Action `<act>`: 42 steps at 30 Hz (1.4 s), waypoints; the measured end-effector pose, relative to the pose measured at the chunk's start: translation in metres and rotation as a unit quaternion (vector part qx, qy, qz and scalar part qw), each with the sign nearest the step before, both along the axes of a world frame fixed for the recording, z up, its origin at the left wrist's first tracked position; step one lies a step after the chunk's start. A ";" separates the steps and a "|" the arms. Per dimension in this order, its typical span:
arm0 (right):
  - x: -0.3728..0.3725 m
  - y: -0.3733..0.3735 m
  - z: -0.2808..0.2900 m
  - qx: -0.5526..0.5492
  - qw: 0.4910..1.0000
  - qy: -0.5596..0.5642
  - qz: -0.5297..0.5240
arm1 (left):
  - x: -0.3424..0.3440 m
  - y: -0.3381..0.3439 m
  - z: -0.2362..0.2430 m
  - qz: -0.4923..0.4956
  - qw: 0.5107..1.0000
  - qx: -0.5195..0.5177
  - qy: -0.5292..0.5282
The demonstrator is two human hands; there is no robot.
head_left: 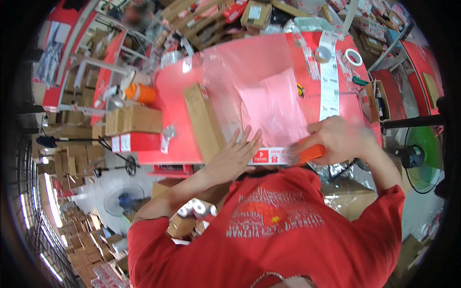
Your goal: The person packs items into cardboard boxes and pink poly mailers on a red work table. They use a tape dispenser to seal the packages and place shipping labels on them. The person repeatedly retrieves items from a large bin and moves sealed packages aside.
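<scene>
- The left hand [238, 152] lies flat with fingers spread, pressing on the near end of a pink plastic mailer bag [273, 108] at the front edge of the red table [173, 98]; it grips nothing
- The right hand [338, 139] is closed around an orange-handled tape dispenser [311, 153], blurred, held at the bag's near right corner; a strip of red-and-white printed tape [269, 156] runs along the bag's front edge between the two hands
- A larger clear plastic sheet [240, 62] lies under and beyond the pink bag
- A long flat brown cardboard box [204, 120] lies just left of the bag, touching the left hand's side
- A long white strip of labels [329, 77] runs down the table's right part; two rolls of tape [354, 57] sit near its far end
- Left of the table stand a brown carton [134, 119] over a red-and-white box [137, 142], and an orange cylinder [140, 92] behind them
</scene>
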State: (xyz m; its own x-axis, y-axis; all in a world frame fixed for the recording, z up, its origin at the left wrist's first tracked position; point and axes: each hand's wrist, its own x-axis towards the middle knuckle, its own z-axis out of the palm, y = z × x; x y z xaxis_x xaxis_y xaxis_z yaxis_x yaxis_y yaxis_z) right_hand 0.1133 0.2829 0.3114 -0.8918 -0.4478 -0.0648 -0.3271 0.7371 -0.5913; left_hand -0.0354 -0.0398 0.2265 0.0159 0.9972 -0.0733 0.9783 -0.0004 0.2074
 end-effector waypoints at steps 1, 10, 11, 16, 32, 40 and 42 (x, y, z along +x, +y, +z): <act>-0.007 -0.012 0.013 0.083 0.996 -0.028 0.023 | -0.010 0.011 0.009 -0.047 0.998 -0.023 0.032; 0.049 0.042 -0.162 0.284 0.931 -0.064 -0.222 | 0.022 0.068 0.009 -0.213 0.945 -0.182 0.171; 0.066 0.071 -0.205 0.237 0.916 0.028 -0.321 | 0.025 0.071 0.013 -0.189 0.944 -0.206 0.177; 0.134 0.116 -0.331 0.353 0.774 0.069 -0.522 | -0.043 0.092 0.068 -0.164 0.952 -0.237 0.107; -0.070 -0.242 -0.256 -0.055 0.898 -0.044 -0.434 | -0.075 -0.168 -0.196 0.554 0.738 0.200 -0.329; -0.068 -0.257 -0.306 -0.386 0.865 -0.028 -0.320 | 0.000 -0.166 -0.227 0.497 0.653 0.276 -0.501; -0.048 -0.246 -0.310 -0.383 0.868 -0.030 -0.315 | 0.017 -0.164 -0.219 0.500 0.701 0.222 -0.458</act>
State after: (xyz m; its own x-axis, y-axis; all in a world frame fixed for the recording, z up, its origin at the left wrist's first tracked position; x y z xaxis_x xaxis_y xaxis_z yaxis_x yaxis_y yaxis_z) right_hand 0.0649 0.0369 0.0011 -0.9806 0.1953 -0.0178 0.0463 0.1421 -0.9888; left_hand -0.0184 -0.2037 0.0070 -0.8694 0.4646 -0.1679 -0.0076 0.3272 0.9449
